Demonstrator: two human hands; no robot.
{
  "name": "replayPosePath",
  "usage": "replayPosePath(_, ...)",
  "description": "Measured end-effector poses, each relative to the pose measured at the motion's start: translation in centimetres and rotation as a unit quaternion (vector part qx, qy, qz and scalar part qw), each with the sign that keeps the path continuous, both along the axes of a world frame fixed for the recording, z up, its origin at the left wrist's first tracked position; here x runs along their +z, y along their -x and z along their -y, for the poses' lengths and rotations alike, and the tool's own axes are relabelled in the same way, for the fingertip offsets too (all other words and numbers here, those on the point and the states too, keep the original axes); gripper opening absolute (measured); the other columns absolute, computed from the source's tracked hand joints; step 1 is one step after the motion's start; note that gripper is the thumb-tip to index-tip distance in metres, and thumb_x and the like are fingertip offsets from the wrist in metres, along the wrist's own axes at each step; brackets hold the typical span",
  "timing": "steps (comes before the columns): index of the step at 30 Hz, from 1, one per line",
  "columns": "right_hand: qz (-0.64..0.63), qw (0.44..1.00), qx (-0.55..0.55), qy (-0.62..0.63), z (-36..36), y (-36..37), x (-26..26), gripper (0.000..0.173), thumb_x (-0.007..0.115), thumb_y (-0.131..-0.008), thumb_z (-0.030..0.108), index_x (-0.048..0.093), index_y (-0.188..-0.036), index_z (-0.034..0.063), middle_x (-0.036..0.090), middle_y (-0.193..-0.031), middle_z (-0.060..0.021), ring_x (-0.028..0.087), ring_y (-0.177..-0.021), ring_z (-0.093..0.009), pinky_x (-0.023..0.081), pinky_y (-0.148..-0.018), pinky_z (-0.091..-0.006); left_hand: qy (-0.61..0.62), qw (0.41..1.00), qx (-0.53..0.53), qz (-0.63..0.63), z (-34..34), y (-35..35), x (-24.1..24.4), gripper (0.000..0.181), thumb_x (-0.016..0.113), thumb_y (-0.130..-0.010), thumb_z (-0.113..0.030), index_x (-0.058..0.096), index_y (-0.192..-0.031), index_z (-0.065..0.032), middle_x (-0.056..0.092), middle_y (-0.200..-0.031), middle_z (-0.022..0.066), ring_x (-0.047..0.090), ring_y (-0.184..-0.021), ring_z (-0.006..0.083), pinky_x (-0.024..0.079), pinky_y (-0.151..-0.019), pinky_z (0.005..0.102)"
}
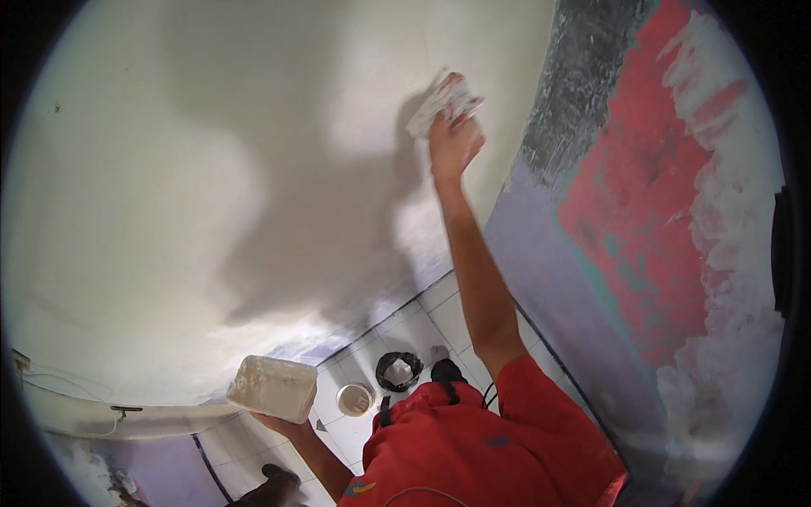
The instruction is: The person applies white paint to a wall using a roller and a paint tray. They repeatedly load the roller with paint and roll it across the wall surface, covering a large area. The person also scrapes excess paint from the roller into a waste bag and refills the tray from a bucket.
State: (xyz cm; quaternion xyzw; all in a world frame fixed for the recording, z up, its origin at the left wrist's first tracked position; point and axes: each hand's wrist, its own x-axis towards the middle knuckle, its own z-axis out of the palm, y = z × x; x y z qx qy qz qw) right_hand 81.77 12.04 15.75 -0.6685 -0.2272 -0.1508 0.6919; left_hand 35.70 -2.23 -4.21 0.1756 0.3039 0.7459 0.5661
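Note:
My right hand (457,147) is raised against the cream wall (304,82) near its right-hand corner. It grips a broad, putty-smeared scraper (437,108) with patches of red, and the blade lies at or very close to the wall. Low on the left, my left hand (274,426) supports a rectangular plastic tub (272,386) from beneath. The tub is coated with pale residue and tilts so that its wide face shows; how much it holds I cannot tell. My shadow falls across the wall between both hands.
On the white tiled floor (399,329) stand a pale bucket (355,400) and a black plastic bag (410,362) with white material inside. The right wall (640,184) has red, grey, lilac and white patches. Another person's leg (269,491) shows lower left; a cable (114,424) hangs beyond.

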Motion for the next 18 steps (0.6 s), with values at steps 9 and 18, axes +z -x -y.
replayPosePath(9, 0.295, 0.953, -0.039, 0.058, -2.7, 4.1, 7.4, 0.017, 0.062, -0.072, 0.016, 0.061, -0.074, -0.0007, 0.060, -0.059, -0.0162, 0.059, -0.057, -0.035, 0.047, -0.063, -0.0439, 0.002, 1.000, -0.022, 0.003, -0.8, -2.9, 2.0, 0.062, 0.041, -0.087, -0.056, 0.040, -0.132, -0.0136, 0.048, -0.126, 0.0102, 0.050, -0.113, 0.0314, 0.046, -0.091, 0.0511)
replayPosePath(18, 0.296, 0.939, -0.097, 0.147, -3.0, -6.9, 9.3, 0.030, 0.056, -0.079, 0.013, 0.062, -0.105, 0.0003, 0.062, -0.062, -0.0147, 0.062, -0.053, -0.030, 0.048, -0.051, -0.0414, -0.020, 0.999, 0.012, -0.034, -0.2, -4.8, 1.8, 0.062, 0.041, -0.087, -0.056, 0.040, -0.131, -0.0129, 0.048, -0.125, 0.0108, 0.051, -0.112, 0.0315, 0.046, -0.091, 0.0509)
